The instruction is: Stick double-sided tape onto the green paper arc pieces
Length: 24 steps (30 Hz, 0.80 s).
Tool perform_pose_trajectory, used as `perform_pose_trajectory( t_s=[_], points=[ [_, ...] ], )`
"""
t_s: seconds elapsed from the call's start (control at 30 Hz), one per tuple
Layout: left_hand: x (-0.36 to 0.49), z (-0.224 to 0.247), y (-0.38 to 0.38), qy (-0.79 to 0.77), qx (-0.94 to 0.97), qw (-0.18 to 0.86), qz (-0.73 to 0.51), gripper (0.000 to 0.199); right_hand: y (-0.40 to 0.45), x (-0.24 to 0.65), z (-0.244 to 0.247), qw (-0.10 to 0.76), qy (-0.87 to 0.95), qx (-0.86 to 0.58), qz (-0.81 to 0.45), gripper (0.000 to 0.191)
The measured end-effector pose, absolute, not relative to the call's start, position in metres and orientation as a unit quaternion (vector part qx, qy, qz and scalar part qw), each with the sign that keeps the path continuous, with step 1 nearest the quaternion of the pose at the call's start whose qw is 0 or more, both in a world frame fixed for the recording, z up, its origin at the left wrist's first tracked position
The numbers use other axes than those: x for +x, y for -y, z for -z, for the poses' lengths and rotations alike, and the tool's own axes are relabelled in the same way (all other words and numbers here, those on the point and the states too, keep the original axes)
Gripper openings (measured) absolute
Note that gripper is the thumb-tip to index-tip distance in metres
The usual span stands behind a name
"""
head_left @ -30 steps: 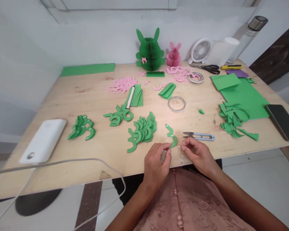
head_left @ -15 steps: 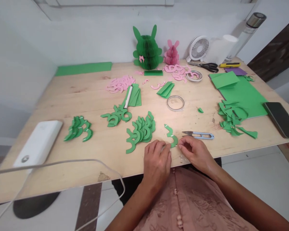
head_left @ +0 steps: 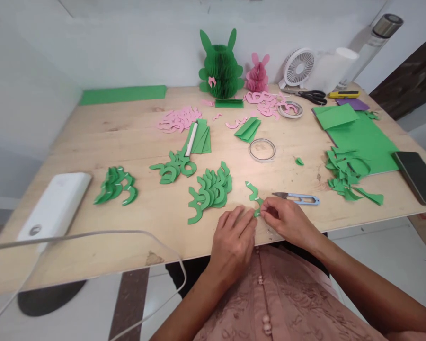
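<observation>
Both our hands down at one little wavy green paper strip (head_left: 251, 189).

Our right hand (head_left: 287, 219) has its fingertips bunched at the strip's lower end, though we can't tell if they're gripping anything; our left hand (head_left: 235, 239) is palm-down with loosely spread fingers, right beside that same end. The strip lies on the wooden table (head_left: 128, 142) near the front edge, with white bits on it. Just right of it we've got blue-handled thread snips (head_left: 305, 199), and to its left a fanned pile of green cutouts (head_left: 211, 189). Farther back there's a tape ring (head_left: 261, 161), then a green honeycomb-paper rabbit (head_left: 220, 71) by the wall.
</observation>
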<state>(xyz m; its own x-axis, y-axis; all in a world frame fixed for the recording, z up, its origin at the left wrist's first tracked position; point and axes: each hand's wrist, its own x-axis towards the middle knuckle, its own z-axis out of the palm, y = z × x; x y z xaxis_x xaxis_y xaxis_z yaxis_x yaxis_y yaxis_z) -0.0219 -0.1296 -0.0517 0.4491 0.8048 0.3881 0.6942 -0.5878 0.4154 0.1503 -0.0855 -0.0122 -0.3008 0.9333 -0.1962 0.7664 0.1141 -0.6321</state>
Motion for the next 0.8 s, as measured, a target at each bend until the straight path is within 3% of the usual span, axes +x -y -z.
perform_pose_trajectory(
  t_s=[0.8],
  points=[
    [-0.023, 0.053, 0.129, -0.446, 0.839, 0.116, -0.289, 0.028, 0.091, 0.136, 0.014, 0.055, 0.743, -0.626, -0.232, 0.008]
  ],
)
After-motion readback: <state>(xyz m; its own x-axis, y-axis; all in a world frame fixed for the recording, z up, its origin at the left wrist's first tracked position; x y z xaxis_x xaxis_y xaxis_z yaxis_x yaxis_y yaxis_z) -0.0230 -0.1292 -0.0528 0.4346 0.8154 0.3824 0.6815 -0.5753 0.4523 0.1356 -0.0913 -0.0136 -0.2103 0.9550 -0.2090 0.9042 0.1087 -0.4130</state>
